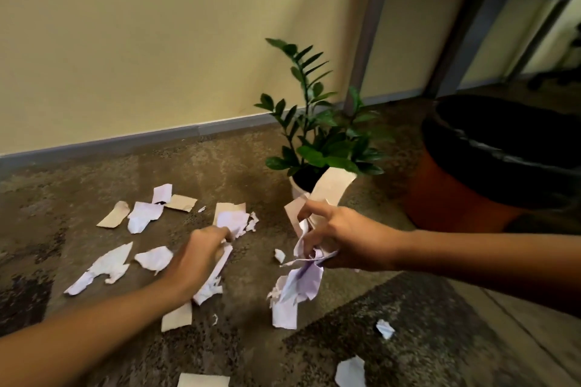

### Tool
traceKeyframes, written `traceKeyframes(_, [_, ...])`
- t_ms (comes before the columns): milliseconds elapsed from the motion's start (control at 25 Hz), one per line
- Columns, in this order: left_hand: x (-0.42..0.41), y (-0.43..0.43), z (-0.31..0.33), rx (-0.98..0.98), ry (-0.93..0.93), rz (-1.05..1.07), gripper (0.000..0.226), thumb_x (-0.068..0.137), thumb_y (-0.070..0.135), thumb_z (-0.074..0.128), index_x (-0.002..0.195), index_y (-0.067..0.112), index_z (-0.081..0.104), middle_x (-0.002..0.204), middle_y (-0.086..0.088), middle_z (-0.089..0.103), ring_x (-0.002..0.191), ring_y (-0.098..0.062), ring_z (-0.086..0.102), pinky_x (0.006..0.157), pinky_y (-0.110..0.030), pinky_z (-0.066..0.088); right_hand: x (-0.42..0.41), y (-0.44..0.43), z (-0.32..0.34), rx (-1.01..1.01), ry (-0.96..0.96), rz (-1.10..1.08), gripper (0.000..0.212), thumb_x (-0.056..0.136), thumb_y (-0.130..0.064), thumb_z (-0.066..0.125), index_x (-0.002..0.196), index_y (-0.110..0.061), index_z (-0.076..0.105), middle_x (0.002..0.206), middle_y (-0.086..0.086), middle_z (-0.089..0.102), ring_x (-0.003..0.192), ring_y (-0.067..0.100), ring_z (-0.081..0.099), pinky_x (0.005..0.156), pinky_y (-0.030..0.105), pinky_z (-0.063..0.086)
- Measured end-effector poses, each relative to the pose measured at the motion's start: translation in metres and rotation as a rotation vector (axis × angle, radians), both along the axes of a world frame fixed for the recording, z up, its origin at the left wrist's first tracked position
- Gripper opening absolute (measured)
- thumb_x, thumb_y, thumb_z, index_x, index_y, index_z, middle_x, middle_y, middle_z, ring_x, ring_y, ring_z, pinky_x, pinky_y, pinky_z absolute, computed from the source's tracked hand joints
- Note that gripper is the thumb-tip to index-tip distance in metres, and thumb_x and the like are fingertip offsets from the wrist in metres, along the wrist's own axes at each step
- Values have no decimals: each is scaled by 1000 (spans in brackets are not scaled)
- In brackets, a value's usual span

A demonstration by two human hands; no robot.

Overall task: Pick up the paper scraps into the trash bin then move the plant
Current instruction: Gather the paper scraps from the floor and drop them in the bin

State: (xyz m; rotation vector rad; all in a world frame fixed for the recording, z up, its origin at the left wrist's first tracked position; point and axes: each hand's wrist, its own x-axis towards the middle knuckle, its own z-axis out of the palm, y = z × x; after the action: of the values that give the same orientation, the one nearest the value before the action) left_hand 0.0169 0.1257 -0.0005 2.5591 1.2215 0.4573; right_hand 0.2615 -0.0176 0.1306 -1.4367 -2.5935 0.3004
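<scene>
1. Head view, hands: a bundle of paper scraps (298,280) is being held by the right hand (342,242), its fingers (314,209) curled around the crumpled sheets while the forefinger is sticking out loosely. Another scrap (217,273) is being pinched by the left hand (196,261), whose fingers are closed narrow on its upper edge.

2. Head view, floor: more pieces are lying scattered on the carpet (220,166). White and brown pieces are spread to the left, well apart from one another, and a few small ones are lying near the lower edge at the right.

3. Head view, targets: the plant (320,122) is standing in a white pot (298,188) near the wall, partly hidden behind the paper in the right hand. The trash bin (465,192), orange with a black liner, is standing just to the right of it.

4. Handling: the scraps are judged to be very light, soft and easily torn. A pinch at an edge or a loose gathering grip is being suggested, since flat pieces may cling to the carpet pile. The bundle may shed pieces if it is carried carelessly.

5. Handling, later: the plant is judged to be heavier and tippable, so it is best taken by the pot, not the stems.
</scene>
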Motion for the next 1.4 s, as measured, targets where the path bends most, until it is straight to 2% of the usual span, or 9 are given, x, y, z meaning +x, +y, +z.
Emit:
traceKeyframes(240, [66,-65,65,207,-173,-410,18,83,14,61,100,15,69,101,1,69,89,-15,68,76,-18,47,60,-33,83,224,-100,-103,14,83,-22,72,95,-16,73,119,11,47,103,16,55,83,31,50])
traceKeyframes(440, [126,-103,139,342,-214,-679,44,96,43,37,107,15,69,105,0,69,91,-11,68,74,-18,53,125,-56,138,431,-149,-294,13,80,-20,71,91,-15,74,116,14,50,96,16,54,79,21,43])
traceKeyframes(560, [181,-109,185,396,-265,-735,22,87,14,61,107,13,68,107,-1,68,96,-11,66,81,-20,52,179,-73,156,597,-135,-515,13,78,-17,75,90,-11,74,115,16,51,95,20,56,81,20,40])
traceKeyframes(680, [256,-112,225,409,-330,-655,26,79,-1,65,102,11,68,102,-5,68,96,-20,66,84,-32,51,225,-79,155,742,126,-800,21,71,-14,82,90,-7,75,113,19,53,96,20,54,81,15,33])
traceKeyframes(840, [361,-127,248,9,-455,-352,23,81,2,55,95,10,71,98,-12,71,99,-29,63,79,-23,43,265,-82,127,700,318,-1078,32,71,-15,81,102,-14,74,114,15,51,110,27,51,84,15,32])
traceKeyframes(960, [416,-132,245,-457,-430,-84,29,83,13,59,109,3,64,111,-16,66,103,-32,63,78,-31,51,290,-80,104,611,316,-1178,34,73,-17,80,107,-18,72,116,12,50,108,21,48,81,12,30])
traceKeyframes(1160, [458,-127,229,-809,-532,-193,35,91,27,57,116,3,56,104,-10,68,102,-27,61,82,-29,46,322,-56,82,483,255,-1159,36,77,-22,77,111,-12,68,101,6,44,101,18,41,76,16,28])
traceKeyframes(1280, [464,-121,226,-1106,-666,-233,29,96,14,35,83,12,62,54,6,65,68,-20,56,59,-24,50,329,-35,71,357,122,-1140,40,84,-22,67,117,-2,58,112,20,53,117,31,40,84,25,31])
traceKeyframes(1400, [464,-110,223,-1260,-822,-169,41,97,22,29,80,4,61,60,-9,63,52,-24,56,44,-21,47,336,-28,61,152,80,-1208,49,92,-25,56,134,-5,43,133,23,47,129,33,35,99,34,32])
